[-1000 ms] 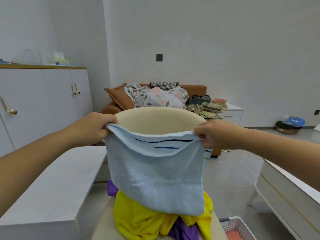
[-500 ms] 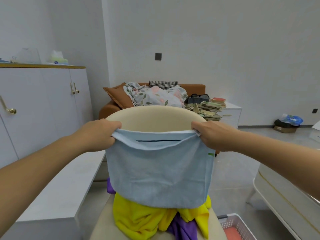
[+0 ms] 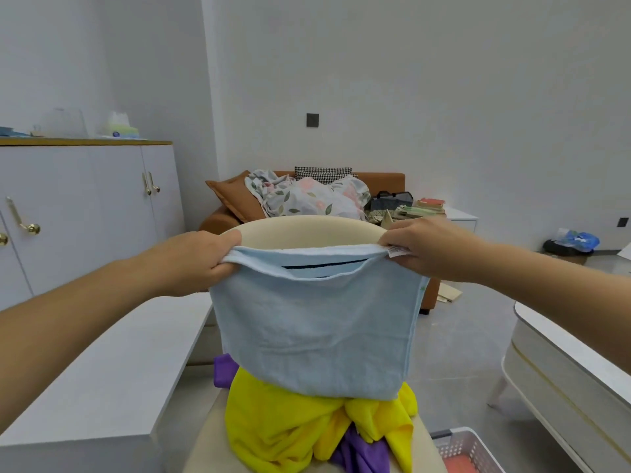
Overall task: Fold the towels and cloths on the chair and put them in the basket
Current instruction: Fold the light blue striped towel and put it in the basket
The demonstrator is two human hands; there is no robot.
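Note:
A light blue towel (image 3: 314, 332) hangs doubled over in front of me, above the cream chair (image 3: 307, 232). My left hand (image 3: 198, 259) grips its upper left corner and my right hand (image 3: 426, 249) pinches the upper right corner, where a white label shows. The towel's lower fold hangs just over a crumpled yellow cloth (image 3: 290, 425) and a purple cloth (image 3: 362, 454) heaped on the chair seat. The white basket (image 3: 467, 448) stands at the bottom right with something red inside; only its corner shows.
A white bench (image 3: 102, 363) runs along the left of the chair, with white cabinets (image 3: 85, 213) behind it. A white low table (image 3: 573, 363) stands at the right. An orange sofa (image 3: 392, 180) with bedding and stacked books is beyond the chair.
The towel has been pulled taut between both hands, and its top edges now line up. Its lower fold has risen and hangs straighter over the yellow cloth.

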